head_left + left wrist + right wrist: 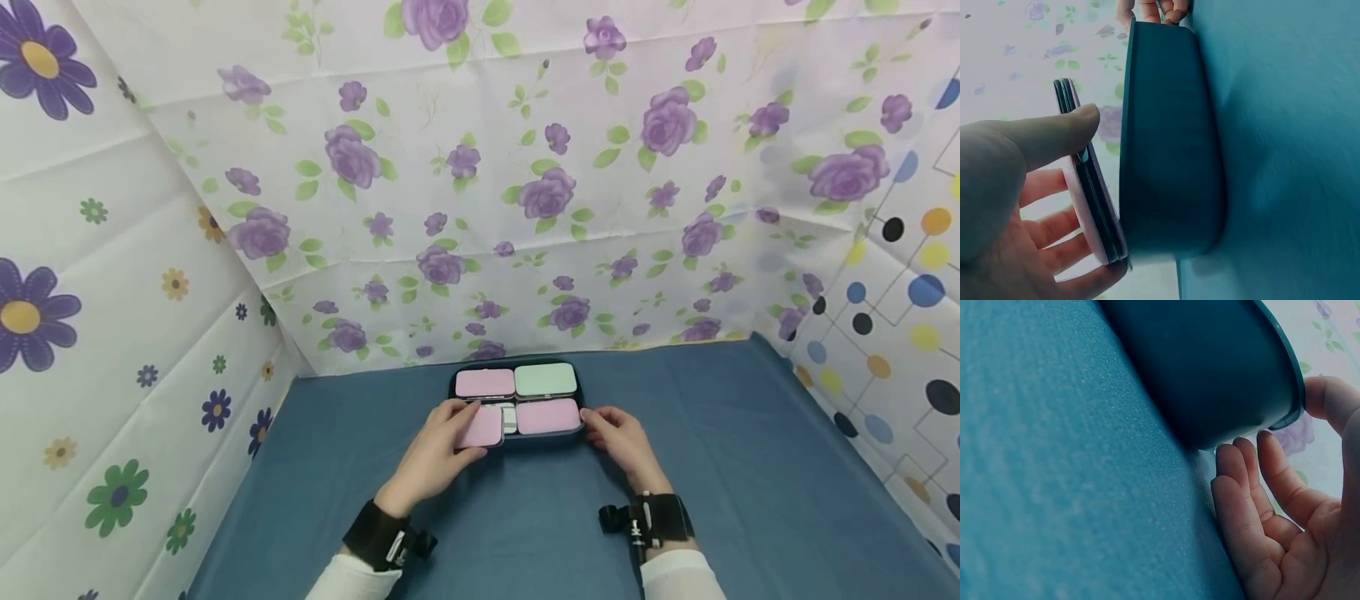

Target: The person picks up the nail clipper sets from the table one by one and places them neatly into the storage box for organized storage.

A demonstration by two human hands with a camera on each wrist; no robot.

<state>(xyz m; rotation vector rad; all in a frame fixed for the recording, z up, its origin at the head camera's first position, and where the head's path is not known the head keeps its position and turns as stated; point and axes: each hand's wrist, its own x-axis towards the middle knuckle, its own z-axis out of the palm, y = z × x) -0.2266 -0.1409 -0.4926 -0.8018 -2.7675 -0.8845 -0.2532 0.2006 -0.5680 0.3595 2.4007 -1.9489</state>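
Note:
In the head view my left hand (431, 454) grips a flat pink case (480, 427) with rounded corners, over the front left of a dark blue bin (543, 442). The left wrist view shows thumb and fingers on opposite faces of this case (1094, 200), its dark edge and small metal catch between them. My right hand (624, 437) holds the bin's right end, thumb at the rim and fingertips against the outer wall (1210, 375). Inside lie another pink case (485, 383) at back left, a mint green case (545, 379) at back right and a pink case (548, 416) at front right.
A whitish striped thing (509, 418) shows between the two front cases. The bin stands on a blue cloth (525, 525), near its back edge. Flowered sheeting (480, 208) rises behind, with patterned sheets at both sides. Each wrist wears a black strap (663, 518) with a camera.

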